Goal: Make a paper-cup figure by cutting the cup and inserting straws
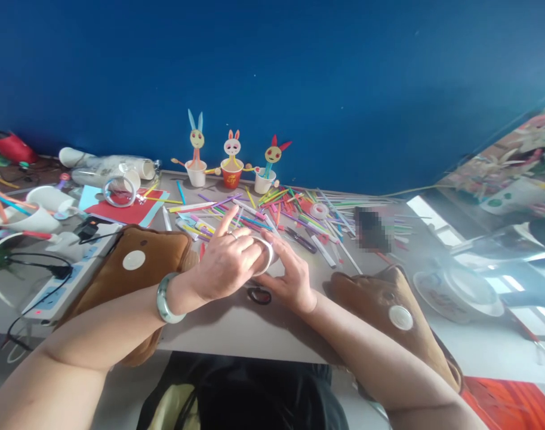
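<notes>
A white paper cup is between my two hands above the table, its rim toward my left hand. Around the cup's side curl the fingers and thumb of my right hand. My left hand presses bent fingers at the cup's mouth, with the index finger sticking up; its fingertips are hidden. Beneath the hands lies a dark ring-shaped object. Just beyond them are dark-handled scissors and many coloured sticks.
Three rabbit-faced cup figures stand by the blue wall. Brown cushions flank my arms, left and right. A power strip with cables lies left, near stacked cups and red paper. A tape roll sits among the sticks.
</notes>
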Action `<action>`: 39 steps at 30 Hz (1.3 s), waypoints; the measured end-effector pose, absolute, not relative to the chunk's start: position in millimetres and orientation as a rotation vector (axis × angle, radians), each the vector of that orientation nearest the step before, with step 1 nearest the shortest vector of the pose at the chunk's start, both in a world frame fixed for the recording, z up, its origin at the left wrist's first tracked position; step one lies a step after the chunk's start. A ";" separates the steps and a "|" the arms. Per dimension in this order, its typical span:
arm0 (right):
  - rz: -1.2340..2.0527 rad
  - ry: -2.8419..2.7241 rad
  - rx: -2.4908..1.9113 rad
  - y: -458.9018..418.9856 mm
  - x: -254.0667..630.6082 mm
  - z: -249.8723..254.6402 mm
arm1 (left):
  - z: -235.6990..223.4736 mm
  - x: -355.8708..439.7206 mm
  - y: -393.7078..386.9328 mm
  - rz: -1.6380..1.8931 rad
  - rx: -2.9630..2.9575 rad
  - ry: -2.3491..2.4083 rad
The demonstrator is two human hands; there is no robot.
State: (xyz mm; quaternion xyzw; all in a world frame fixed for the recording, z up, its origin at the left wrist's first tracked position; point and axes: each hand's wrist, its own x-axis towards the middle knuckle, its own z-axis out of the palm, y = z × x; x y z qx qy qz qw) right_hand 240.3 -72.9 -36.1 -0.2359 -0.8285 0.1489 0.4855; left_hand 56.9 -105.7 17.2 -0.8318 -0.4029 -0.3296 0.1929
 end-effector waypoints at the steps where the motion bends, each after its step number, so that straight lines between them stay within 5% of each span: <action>1: 0.367 -2.012 -0.573 -73.4 240.3 -35.4 | 18.1 57.1 -106.4 -0.918 -2.338 -1.139; 15: 0.427 -1.985 -0.599 -74.9 238.3 -29.7 | 6.4 54.7 -106.5 -0.859 -2.325 -1.113; 24: 0.766 -1.865 -0.658 -66.4 241.5 -23.3 | 4.2 55.0 -97.2 -0.837 -2.405 -1.227; 39: 0.745 -1.814 -0.665 -54.2 246.8 -13.9 | -3.7 52.0 -91.8 -0.776 -2.456 -1.207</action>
